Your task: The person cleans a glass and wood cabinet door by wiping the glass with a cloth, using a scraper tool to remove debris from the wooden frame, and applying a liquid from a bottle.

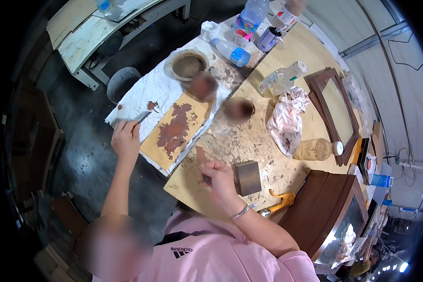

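My left hand (126, 140) is closed on a thin grey scraper-like blade (144, 116), its tip over the white cloth (131, 105). Beside it lies a tan board (156, 149) smeared with patchy reddish-brown paste (174, 129). A small reddish-brown blob (152, 105) sits on the cloth near the blade. My right hand (219, 181) pinches a flat, reddish-brown piece like a scraper blade (200, 155), pointing up above the stained tabletop (221, 141). Its handle is mostly hidden by my fingers. Just right of that hand stands a dark brown rectangular block (247, 178).
A round bowl (189, 66) and two blurred round brown things (203, 87) stand beyond the board. Several bottles (232, 52) crowd the far edge. At right are a stained crumpled cloth (286, 122), an oil-filled bottle (312, 149), a brown frame (347, 103) and an orange-handled tool (282, 201).
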A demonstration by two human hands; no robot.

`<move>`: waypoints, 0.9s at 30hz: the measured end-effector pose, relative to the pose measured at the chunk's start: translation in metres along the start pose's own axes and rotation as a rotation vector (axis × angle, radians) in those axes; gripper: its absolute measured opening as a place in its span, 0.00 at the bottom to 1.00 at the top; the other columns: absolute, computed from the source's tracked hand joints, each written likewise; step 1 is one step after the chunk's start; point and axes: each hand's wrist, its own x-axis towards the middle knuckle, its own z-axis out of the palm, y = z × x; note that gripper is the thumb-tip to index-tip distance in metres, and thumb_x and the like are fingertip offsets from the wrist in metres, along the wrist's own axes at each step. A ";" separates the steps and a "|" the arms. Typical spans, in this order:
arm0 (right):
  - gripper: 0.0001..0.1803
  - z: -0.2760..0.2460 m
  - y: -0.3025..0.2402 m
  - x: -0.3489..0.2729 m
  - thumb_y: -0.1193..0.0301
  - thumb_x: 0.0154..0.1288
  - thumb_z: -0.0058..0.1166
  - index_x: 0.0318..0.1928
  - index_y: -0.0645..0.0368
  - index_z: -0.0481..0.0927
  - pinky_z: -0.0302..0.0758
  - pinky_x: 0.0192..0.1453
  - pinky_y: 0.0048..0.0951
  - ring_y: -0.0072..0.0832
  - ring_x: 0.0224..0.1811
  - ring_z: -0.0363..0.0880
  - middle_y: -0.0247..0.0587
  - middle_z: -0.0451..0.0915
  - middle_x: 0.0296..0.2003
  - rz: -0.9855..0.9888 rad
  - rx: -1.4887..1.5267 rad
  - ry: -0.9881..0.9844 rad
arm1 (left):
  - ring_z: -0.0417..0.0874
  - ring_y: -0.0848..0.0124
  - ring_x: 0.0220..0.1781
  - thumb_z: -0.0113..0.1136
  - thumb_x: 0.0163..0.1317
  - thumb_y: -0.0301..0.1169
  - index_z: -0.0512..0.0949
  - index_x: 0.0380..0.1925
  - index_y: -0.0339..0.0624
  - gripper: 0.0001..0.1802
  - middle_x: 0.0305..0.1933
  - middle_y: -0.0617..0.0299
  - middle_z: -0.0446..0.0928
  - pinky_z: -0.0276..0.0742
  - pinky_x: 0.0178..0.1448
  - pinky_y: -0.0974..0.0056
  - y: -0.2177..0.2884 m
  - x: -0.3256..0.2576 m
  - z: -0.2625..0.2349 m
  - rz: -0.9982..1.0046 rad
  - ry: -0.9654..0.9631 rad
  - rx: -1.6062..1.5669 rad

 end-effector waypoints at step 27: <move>0.08 0.005 0.009 -0.002 0.78 0.67 0.60 0.29 0.58 0.79 0.66 0.26 0.22 0.18 0.22 0.71 0.32 0.77 0.23 0.064 -0.062 0.046 | 0.83 0.57 0.40 0.69 0.57 0.30 0.82 0.31 0.46 0.04 0.35 0.62 0.79 0.78 0.40 0.52 -0.033 0.042 0.001 -0.020 0.179 0.068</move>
